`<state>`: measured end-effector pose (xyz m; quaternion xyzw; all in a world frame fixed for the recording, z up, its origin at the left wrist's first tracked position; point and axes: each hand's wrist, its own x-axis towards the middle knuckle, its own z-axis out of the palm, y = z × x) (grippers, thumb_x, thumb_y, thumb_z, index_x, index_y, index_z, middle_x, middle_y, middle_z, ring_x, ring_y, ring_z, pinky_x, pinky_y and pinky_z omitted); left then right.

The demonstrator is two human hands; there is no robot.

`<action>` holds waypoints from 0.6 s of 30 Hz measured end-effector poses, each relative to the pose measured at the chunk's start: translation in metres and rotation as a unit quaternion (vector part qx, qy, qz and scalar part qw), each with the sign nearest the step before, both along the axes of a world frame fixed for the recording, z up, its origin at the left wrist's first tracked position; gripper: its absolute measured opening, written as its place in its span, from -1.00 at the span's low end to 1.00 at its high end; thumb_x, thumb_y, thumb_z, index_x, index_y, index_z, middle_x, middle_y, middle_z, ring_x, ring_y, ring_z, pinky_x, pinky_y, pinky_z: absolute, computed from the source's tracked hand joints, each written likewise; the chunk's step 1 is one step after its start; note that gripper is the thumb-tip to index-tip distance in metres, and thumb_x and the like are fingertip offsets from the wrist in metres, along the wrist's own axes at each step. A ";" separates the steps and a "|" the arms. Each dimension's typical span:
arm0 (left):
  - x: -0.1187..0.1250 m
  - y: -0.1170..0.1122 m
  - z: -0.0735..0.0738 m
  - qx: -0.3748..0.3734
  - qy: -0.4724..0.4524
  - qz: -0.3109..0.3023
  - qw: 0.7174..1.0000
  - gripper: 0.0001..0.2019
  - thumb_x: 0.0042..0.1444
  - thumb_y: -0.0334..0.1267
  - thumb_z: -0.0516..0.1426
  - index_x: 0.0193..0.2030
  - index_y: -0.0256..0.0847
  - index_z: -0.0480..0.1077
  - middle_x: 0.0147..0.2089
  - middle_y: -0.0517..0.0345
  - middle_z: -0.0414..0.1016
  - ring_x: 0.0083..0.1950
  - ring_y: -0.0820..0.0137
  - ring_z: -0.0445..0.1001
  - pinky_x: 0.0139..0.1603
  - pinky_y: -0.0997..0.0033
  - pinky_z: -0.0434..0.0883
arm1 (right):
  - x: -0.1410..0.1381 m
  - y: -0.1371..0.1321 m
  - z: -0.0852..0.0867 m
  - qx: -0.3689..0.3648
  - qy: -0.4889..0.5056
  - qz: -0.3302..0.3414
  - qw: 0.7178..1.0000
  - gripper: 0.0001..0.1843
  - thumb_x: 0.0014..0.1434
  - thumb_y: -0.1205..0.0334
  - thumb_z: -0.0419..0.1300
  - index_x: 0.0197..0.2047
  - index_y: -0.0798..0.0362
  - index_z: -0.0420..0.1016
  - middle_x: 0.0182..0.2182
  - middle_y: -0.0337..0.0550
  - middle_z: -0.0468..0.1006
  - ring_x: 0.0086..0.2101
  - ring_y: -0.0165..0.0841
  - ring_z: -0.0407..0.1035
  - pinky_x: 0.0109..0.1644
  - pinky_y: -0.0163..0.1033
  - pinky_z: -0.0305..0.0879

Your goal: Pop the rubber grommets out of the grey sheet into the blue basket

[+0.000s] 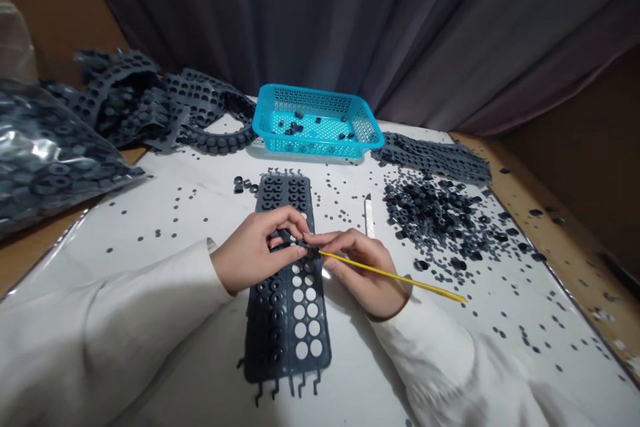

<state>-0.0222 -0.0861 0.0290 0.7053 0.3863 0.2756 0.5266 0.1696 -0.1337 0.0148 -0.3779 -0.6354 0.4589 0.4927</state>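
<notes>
Gripping a yellow stick (435, 289) in the right hand (367, 273), pinching a partly hidden dark piece (310, 245) with the left hand (260, 240), holding both hands together directly over the perforated dark sheet (288, 347).

The left fingers (289, 214) and right fingers (334, 240) bend inward, tips close together.

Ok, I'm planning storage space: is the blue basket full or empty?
Nearly empty: a few dark pieces lie scattered in the blue basket, with much of its perforated floor bare.
</notes>
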 end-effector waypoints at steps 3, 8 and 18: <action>0.000 -0.001 0.001 -0.033 -0.008 -0.006 0.999 -0.86 0.00 -0.39 0.15 -0.26 -0.21 0.32 -0.35 0.27 0.40 -0.32 0.51 0.37 -0.40 0.59 0.22 | 0.000 0.000 0.000 0.015 -0.015 0.002 1.000 -0.95 0.16 0.36 0.22 -0.30 0.04 0.42 -0.15 -0.02 0.62 -0.14 -0.28 0.52 -0.09 -0.16 0.46; -0.001 0.000 0.001 -0.086 -0.003 -0.016 0.996 -0.86 -0.02 -0.36 0.14 -0.26 -0.22 0.31 -0.36 0.27 0.37 -0.30 0.47 0.36 -0.35 0.52 0.21 | 0.002 0.000 -0.003 0.051 -0.058 0.002 0.997 -0.91 0.15 0.39 0.22 -0.27 0.03 0.42 -0.16 -0.02 0.62 -0.16 -0.29 0.53 -0.09 -0.16 0.47; 0.000 0.002 0.002 -0.136 -0.006 -0.027 0.990 -0.85 -0.07 -0.37 0.13 -0.30 -0.21 0.29 -0.44 0.32 0.35 -0.38 0.48 0.28 -0.35 0.47 0.17 | 0.002 0.000 -0.005 0.102 -0.094 0.012 0.990 -0.90 0.18 0.39 0.18 -0.23 0.03 0.39 -0.16 -0.03 0.61 -0.16 -0.31 0.52 -0.09 -0.19 0.46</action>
